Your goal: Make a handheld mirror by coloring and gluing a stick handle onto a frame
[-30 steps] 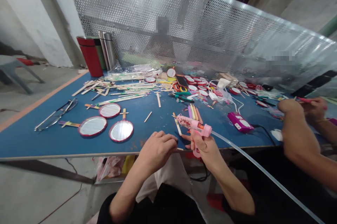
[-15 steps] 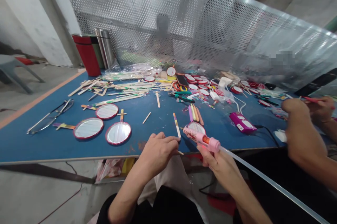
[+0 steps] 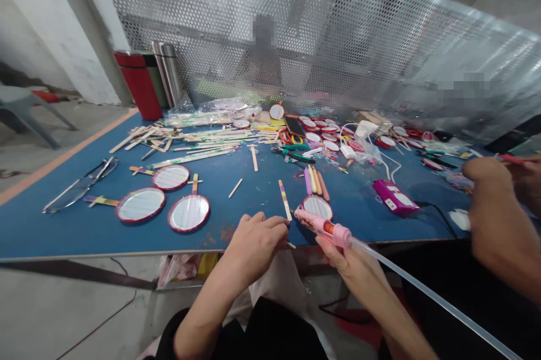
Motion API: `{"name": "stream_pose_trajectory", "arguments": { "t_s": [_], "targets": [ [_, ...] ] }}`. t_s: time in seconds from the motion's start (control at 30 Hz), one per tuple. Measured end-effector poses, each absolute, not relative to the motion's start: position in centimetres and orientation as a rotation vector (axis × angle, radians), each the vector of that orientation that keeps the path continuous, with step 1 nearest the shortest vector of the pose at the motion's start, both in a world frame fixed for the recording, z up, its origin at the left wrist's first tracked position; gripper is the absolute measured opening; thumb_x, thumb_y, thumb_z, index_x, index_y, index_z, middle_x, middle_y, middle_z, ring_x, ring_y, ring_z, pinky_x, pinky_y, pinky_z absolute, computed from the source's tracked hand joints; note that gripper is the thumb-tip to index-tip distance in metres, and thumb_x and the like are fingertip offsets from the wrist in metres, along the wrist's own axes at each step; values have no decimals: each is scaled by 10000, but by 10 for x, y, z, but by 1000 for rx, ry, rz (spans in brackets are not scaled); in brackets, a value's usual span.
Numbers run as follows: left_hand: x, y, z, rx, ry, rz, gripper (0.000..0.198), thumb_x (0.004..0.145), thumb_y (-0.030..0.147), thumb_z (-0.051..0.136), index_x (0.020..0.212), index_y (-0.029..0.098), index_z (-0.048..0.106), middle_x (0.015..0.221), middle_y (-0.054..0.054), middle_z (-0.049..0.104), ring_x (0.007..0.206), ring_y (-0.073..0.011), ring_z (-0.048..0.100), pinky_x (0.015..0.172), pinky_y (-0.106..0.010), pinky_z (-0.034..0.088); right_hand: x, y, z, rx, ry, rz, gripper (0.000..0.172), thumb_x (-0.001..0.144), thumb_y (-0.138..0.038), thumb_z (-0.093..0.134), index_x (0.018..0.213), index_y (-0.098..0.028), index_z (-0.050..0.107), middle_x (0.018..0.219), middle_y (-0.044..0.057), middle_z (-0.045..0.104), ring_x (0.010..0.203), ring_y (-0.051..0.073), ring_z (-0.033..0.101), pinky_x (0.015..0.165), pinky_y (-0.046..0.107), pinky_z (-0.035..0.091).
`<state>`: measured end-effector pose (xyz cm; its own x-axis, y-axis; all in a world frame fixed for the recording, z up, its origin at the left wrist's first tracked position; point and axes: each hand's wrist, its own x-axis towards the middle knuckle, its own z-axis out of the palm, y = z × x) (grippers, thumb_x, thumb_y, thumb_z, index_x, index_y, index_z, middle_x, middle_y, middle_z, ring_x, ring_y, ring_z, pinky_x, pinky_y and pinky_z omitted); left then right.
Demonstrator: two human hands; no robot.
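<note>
In the head view, the right hand (image 3: 353,264) is wrapped around a pink glue gun (image 3: 325,226), with a long translucent glue stick (image 3: 422,283) running out of its rear toward the lower right. The gun's nozzle points left, just beside the lower end of a color-banded wooden stick (image 3: 284,198) that lies on the blue table (image 3: 256,196). The left hand (image 3: 257,239) is at the table's front edge, palm down, fingers bent and close together, near that same end; a small pale stick end (image 3: 291,245) shows below the fingers, but whether they grip it I cannot tell. Behind the gun, partly covered by it, lies a round mirror (image 3: 318,207), with a row of colored sticks (image 3: 315,180) directly above. Three handled mirrors (image 3: 141,204) lie close together on the left side, near a pair of glasses (image 3: 82,185). Farther back are a heap of wooden sticks (image 3: 215,140) and green-handled pliers (image 3: 296,154). To the right sit a purple box (image 3: 394,198) and a co-worker's arm (image 3: 492,213).
</note>
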<state>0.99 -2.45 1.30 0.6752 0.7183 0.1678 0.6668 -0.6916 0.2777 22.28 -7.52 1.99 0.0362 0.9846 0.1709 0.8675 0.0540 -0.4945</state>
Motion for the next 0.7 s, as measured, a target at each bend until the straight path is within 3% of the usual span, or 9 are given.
{"name": "stream_pose_trajectory", "arguments": {
  "t_s": [0.17,0.37,0.7],
  "targets": [
    [10,-25,12,2713,1127,408,177,970,262,449,920,242,618,1302,53,612,824,-183,509,625,-326,317,222,-71,22,-1859,-1919,310,488,904,-563,362,771,-217,680,638,38,672,598,226,629,578,312,479],
    [11,-25,17,2703,1146,314,181,968,226,445,908,244,616,1284,80,629,818,-196,519,584,-321,290,219,-70,22,-1812,-1965,252,480,926,-529,346,879,-212,704,708,48,692,646,219,632,641,313,486],
    [11,-23,18,2702,1140,296,170,962,222,453,903,246,611,1287,90,626,823,-208,539,569,-326,292,218,-66,24,-1864,-1946,290,432,900,-515,392,826,-211,689,631,18,645,542,184,571,547,279,459]
  ]
}}
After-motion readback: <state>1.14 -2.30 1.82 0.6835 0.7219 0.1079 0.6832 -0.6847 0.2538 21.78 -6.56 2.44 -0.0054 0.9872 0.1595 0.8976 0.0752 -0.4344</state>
